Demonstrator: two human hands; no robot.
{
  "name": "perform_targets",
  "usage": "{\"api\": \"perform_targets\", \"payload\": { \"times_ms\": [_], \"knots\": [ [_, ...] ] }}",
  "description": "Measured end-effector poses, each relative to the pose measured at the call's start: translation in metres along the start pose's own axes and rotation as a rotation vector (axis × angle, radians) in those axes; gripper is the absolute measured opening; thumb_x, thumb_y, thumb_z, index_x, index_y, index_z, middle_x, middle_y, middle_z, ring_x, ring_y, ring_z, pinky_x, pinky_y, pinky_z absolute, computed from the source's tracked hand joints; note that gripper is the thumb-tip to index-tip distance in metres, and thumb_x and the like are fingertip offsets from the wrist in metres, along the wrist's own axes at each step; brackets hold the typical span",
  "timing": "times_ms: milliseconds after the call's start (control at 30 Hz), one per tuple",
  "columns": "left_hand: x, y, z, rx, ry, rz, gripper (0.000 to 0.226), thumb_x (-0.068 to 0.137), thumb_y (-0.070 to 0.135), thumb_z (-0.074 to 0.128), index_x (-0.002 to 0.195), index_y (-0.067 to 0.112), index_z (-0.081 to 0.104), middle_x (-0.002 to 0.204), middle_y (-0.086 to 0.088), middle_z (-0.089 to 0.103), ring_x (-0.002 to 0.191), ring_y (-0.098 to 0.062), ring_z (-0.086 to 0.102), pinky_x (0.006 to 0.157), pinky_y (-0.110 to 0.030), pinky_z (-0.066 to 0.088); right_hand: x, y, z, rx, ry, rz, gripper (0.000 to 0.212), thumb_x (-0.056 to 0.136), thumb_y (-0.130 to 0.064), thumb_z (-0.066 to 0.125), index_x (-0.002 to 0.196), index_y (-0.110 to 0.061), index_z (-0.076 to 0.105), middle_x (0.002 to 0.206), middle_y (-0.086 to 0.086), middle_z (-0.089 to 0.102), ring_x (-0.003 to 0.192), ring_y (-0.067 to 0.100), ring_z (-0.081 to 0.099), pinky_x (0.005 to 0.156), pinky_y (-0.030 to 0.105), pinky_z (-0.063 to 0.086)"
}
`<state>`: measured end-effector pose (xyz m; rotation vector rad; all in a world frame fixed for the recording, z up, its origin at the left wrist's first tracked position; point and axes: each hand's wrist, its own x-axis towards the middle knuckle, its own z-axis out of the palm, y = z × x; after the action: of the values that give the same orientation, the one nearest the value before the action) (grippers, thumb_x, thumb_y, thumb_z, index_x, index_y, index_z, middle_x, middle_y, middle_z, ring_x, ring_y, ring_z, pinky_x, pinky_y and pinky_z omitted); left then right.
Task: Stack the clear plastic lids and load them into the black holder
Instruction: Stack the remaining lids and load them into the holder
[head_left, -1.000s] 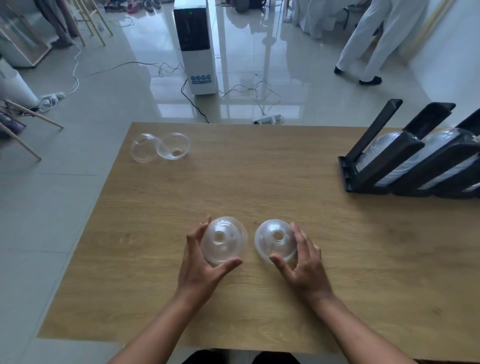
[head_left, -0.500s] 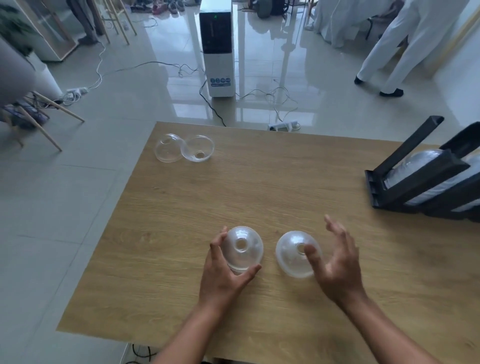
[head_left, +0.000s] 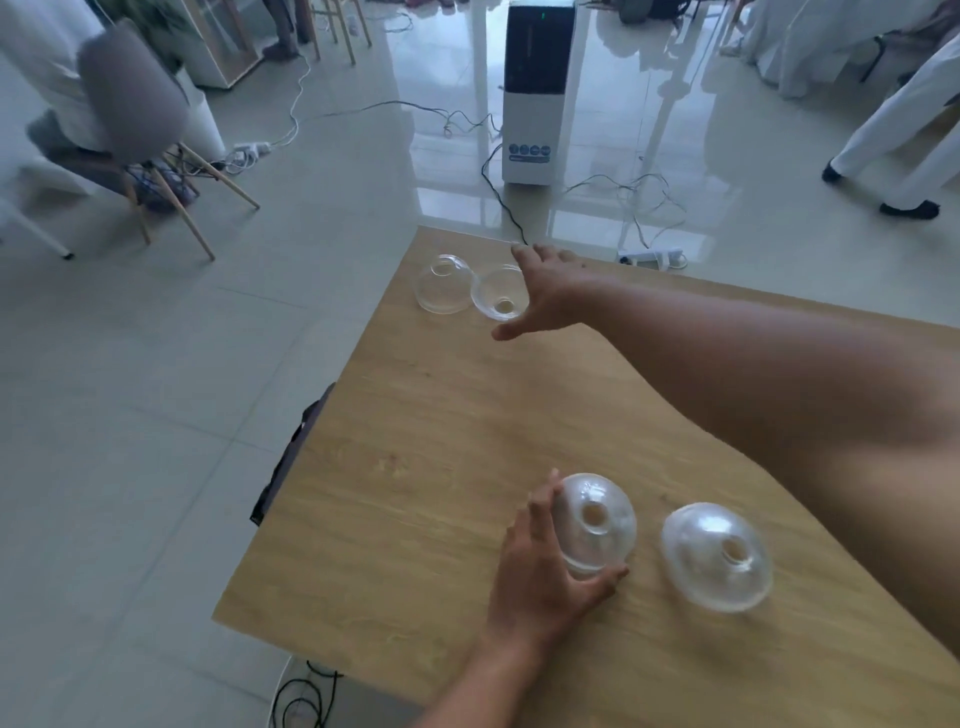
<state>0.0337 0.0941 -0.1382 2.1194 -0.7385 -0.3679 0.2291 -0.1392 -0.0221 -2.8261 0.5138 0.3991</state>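
Four clear domed lids lay on the wooden table (head_left: 467, 426): a near lid (head_left: 595, 522) and its neighbour (head_left: 717, 556) close to the person, apart from each other, and a far pair at the table's far left corner, one dome-up (head_left: 441, 283), one upturned (head_left: 500, 299), touching. The black holder was out of frame. The left hand (head_left: 545, 571) cupped the near lid, thumb and fingers curled round its rim. The right hand (head_left: 545, 291), fingers spread and holding nothing, reached beside the upturned lid. To do this well, the reaching hand would likely need a light pinch on the rim, since thin plastic flexes and slides, and the upturned lid would want turning dome-up before nesting.
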Motion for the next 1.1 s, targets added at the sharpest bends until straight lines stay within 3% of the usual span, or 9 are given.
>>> {"api": "perform_targets", "payload": {
  "times_ms": [200, 367, 533, 733, 800, 900, 1000, 1100],
  "knots": [
    [0.0, -0.002, 0.003, 0.022, -0.006, 0.014, 0.115, 0.065, 0.075, 0.076, 0.155, 0.025, 0.025, 0.154, 0.008, 0.043, 0.131, -0.017, 0.051, 0.106, -0.036, 0.047, 0.042, -0.01, 0.005, -0.141, -0.113, 0.013, 0.127, 0.068, -0.084, 0.071, 0.163, -0.042, -0.003, 0.173, 0.011, 0.008, 0.156, 0.04, 0.012, 0.122, 0.063, 0.018],
    [0.0, 0.0, 0.005, 0.035, 0.02, 0.02, 0.112, 0.064, 0.069, 0.079, 0.152, 0.017, 0.033, 0.153, 0.004, 0.046, 0.133, -0.019, 0.052, 0.108, -0.042, 0.047, 0.043, -0.009, 0.006, -0.043, -0.104, 0.01, 0.113, 0.072, -0.066, 0.082, 0.161, -0.045, 0.015, 0.157, 0.009, 0.035, 0.136, 0.038, 0.046, 0.105, 0.053, 0.045],
    [0.0, 0.001, 0.005, 0.032, 0.024, -0.011, 0.112, 0.062, 0.067, 0.082, 0.151, 0.015, 0.038, 0.152, 0.004, 0.046, 0.132, -0.021, 0.052, 0.108, -0.041, 0.046, 0.019, 0.001, -0.006, 0.067, -0.106, 0.011, 0.12, 0.066, -0.057, 0.086, 0.159, -0.049, 0.011, 0.153, 0.014, 0.031, 0.127, 0.04, 0.05, 0.098, 0.047, 0.049],
    [0.0, 0.003, 0.004, 0.048, 0.052, -0.036, 0.116, 0.059, 0.071, 0.082, 0.152, 0.024, 0.031, 0.139, 0.0, 0.055, 0.12, -0.024, 0.059, 0.099, -0.044, 0.051, -0.06, 0.026, -0.034, 0.166, -0.037, -0.011, 0.104, 0.064, -0.06, 0.078, 0.154, -0.046, 0.03, 0.139, 0.005, 0.033, 0.102, 0.027, 0.053, 0.078, 0.035, 0.045],
    [0.0, 0.003, 0.004, 0.042, 0.048, -0.039, 0.115, 0.059, 0.074, 0.08, 0.151, 0.028, 0.029, 0.135, -0.001, 0.057, 0.116, -0.023, 0.059, 0.097, -0.043, 0.053, -0.097, 0.038, -0.037, 0.207, -0.005, -0.006, 0.101, 0.06, -0.066, 0.075, 0.15, -0.043, 0.035, 0.129, -0.001, 0.035, 0.105, 0.024, 0.051, 0.079, 0.036, 0.044],
    [0.0, 0.002, 0.005, 0.02, 0.049, -0.037, 0.113, 0.058, 0.074, 0.08, 0.149, 0.03, 0.03, 0.137, 0.001, 0.055, 0.118, -0.022, 0.058, 0.099, -0.043, 0.051, -0.156, 0.059, -0.03, 0.359, 0.078, 0.0, 0.095, 0.061, -0.066, 0.075, 0.143, -0.036, 0.039, 0.13, 0.0, 0.047, 0.115, 0.022, 0.054, 0.09, 0.038, 0.049],
    [0.0, 0.001, 0.005, -0.006, 0.039, -0.039, 0.113, 0.056, 0.072, 0.083, 0.148, 0.033, 0.031, 0.14, 0.004, 0.053, 0.122, -0.022, 0.056, 0.1, -0.044, 0.05, -0.217, 0.081, -0.008, 0.487, 0.202, 0.057, 0.088, 0.064, -0.065, 0.08, 0.136, -0.032, 0.042, 0.118, -0.005, 0.056, 0.101, 0.011, 0.061, 0.081, 0.029, 0.05],
    [0.0, 0.0, 0.006, -0.042, 0.036, -0.033, 0.112, 0.054, 0.063, 0.09, 0.145, 0.034, 0.032, 0.139, 0.007, 0.052, 0.122, -0.021, 0.055, 0.1, -0.043, 0.05, -0.267, 0.096, 0.024, 0.618, 0.318, 0.166, 0.085, 0.064, -0.074, 0.075, 0.131, -0.034, 0.042, 0.114, -0.008, 0.061, 0.105, 0.013, 0.06, 0.093, 0.04, 0.052]
  ]
}}
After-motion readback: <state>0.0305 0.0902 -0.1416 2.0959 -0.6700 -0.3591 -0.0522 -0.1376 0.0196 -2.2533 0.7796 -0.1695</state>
